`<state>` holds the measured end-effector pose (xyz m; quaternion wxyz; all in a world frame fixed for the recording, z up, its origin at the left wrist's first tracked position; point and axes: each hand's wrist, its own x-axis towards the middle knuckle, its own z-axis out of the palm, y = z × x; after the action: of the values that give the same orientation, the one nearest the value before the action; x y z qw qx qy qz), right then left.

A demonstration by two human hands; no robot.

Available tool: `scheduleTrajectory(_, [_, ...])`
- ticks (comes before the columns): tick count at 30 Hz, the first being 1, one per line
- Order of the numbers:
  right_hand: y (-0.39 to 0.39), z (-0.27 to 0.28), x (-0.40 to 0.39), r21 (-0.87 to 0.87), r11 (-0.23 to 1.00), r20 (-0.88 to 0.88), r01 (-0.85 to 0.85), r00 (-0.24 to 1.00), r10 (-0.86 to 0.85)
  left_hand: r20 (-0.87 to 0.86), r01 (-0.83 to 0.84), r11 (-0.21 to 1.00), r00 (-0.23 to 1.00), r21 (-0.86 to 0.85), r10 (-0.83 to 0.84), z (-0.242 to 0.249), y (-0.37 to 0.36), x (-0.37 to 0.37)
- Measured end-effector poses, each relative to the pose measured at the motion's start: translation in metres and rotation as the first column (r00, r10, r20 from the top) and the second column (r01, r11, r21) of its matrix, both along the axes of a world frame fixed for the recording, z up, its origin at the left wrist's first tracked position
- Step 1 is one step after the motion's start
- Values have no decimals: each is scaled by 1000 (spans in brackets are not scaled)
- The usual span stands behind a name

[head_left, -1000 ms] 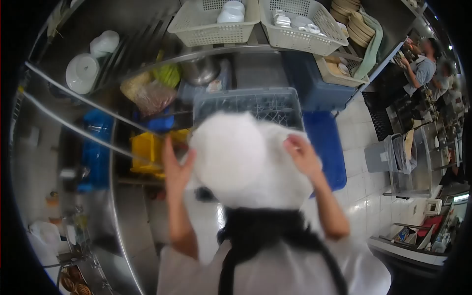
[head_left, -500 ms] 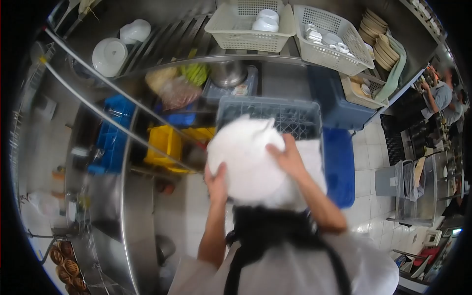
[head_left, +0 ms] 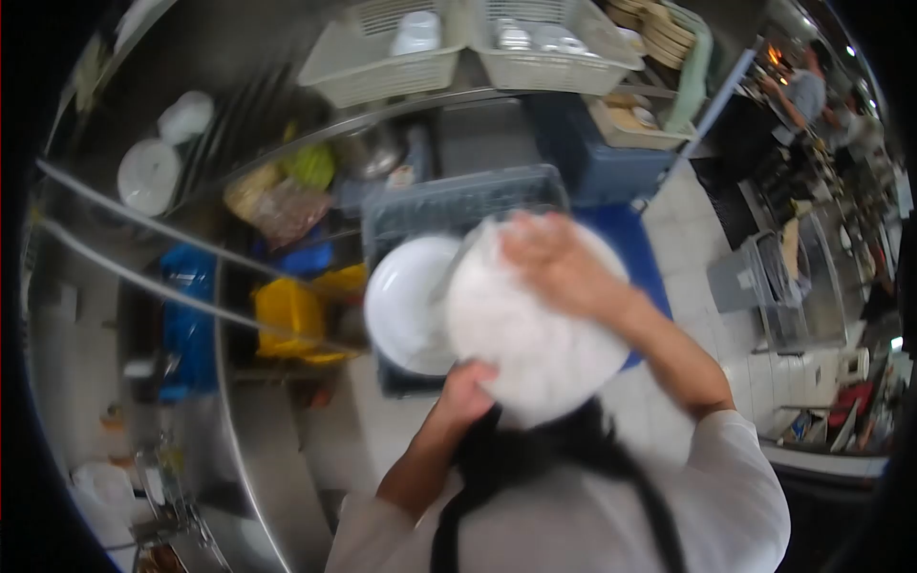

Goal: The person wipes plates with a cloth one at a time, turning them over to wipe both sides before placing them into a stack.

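Over crate [head_left: 465, 191], plate [head_left: 413, 301] and likely cloth [head_left: 530, 329]

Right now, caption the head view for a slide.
Left hand and right hand on white cloth, beside a white plate over a gray crate.

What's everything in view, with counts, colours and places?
Plate: one, white, crate's left
Blurred round item: one, white, held
Crate: one, grey, centre
Baskets: three, cream, along top
Stacked plates: several, tan, upper right
Tub: one, blue-grey, behind crate
Bowl: one, silver, behind crate
Bags: several, mixed, upper left
Dishes: two, white, upper left
Trough: one, yellow, left
Tray: one, blue, far left
Panel: one, blue, crate's right
Tall bin: one, grey, right
Co-workers: two, pale tops, far right
Rest: too blurred to count
Apron: one, black, bottom
Left hand: one, bare, item's edge
Right hand: one, bare, item's top
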<state>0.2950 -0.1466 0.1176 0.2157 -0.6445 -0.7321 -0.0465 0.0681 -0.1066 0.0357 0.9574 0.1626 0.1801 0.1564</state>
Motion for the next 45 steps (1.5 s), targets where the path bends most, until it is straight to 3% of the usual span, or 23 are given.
scheduleTrajectory(1, [-9,-10,-1,-24,989,71,-144,987,146,-63,10,1000,998,-24,-11,-10,-10,16])
scheduleTrajectory(3, [-57,-29,-23,-128,985,-24,-118,993,116,-48,0,1000,999,-2,0,-29,-20,43])
scheduleTrajectory(5, [-113,-19,-17,-246,958,-433,-149,901,28,-123,1,1000,992,-26,-5,-48,-28,59])
scheduleTrajectory(6, [-134,-12,0,-242,959,-431,-146,902,28,-120,-22,1000,992,20,24,-38,-34,69])
scheduleTrajectory(9, [-175,7,43,-168,928,-388,332,843,-372,-210,2,1000,978,8,0,-44,-48,85])
scheduleTrajectory(13, [-122,-56,97,-42,734,-149,678,722,-676,-232,-1,997,973,75,19,-37,-92,122])
scheduleTrajectory(15, [-106,-82,90,55,804,-105,592,804,-585,-220,-14,998,975,67,29,-37,-109,142])
scheduleTrajectory(17, [-116,-103,76,-29,961,-181,274,944,-275,-203,-51,997,977,64,63,-43,-122,156])
scheduleTrajectory(18, [-128,-107,71,-84,985,-359,148,918,-169,-206,-95,993,973,72,108,-54,-123,160])
scheduleTrajectory(22, [-178,-109,98,-359,909,-612,-212,789,-58,-223,-174,984,958,39,178,-63,-126,150])
scheduleTrajectory(24, [-166,-128,119,-250,945,-330,212,899,-289,-252,-165,986,953,28,167,-67,-132,144])
scheduleTrajectory(27, [-114,-122,99,-57,919,-134,391,909,-395,-293,-197,960,923,198,250,-62,-139,154])
scheduleTrajectory(28, [-113,-125,89,-187,959,-294,213,919,-262,-287,-196,961,925,197,247,-62,-134,157])
scheduleTrajectory(29, [-127,-133,67,-47,996,-208,82,974,-90,-250,-241,961,930,138,269,-62,-126,155])
scheduleTrajectory(31, [-162,-123,48,-238,970,-653,-47,747,-125,-202,-272,958,937,96,286,-64,-110,154])
scheduleTrajectory(32, [-163,-121,67,-224,974,-651,-40,750,-119,-179,-253,960,946,119,272,-67,-107,150])
scheduleTrajectory(34, [-174,-121,106,-514,857,-529,-34,799,-285,-178,-222,963,952,152,248,-74,-105,142])
scheduleTrajectory(35, [-171,-168,108,-139,930,-163,339,919,-359,-185,-210,967,954,145,235,-75,-106,139])
scheduleTrajectory(39, [-90,-113,103,-410,899,-311,153,903,-295,-203,-95,977,970,192,135,-72,-96,155])
scheduleTrajectory(40, [-90,-140,73,-191,950,-340,247,892,-300,-206,-128,982,966,136,155,-77,-90,157])
scheduleTrajectory(42, [-124,-142,36,-191,968,-497,165,834,-240,-218,-190,979,955,68,200,-78,-74,162])
scheduleTrajectory(44, [-166,-162,55,-453,880,-617,144,662,-426,-160,-142,986,975,92,156,-83,-66,158])
scheduleTrajectory(45, [-174,-174,72,-368,855,-624,366,584,-519,-116,-120,987,984,102,132,-87,-64,156])
